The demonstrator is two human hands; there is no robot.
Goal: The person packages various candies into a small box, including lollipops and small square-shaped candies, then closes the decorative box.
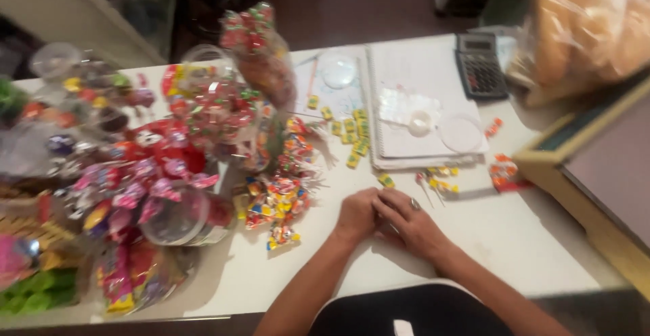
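Resting together, both hands' fingers [389,204] lie just below a yellow candy [385,181]

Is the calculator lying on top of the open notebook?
No, the calculator lies on the white table, just past the right edge of the notebook.

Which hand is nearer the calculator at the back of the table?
Right. The right hand lies on the table below the calculator, overlapping the left hand, which sits farther to the left beside the candy pile.

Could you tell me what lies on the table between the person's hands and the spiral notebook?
In the head view, lollipops and a small yellow candy lie there.
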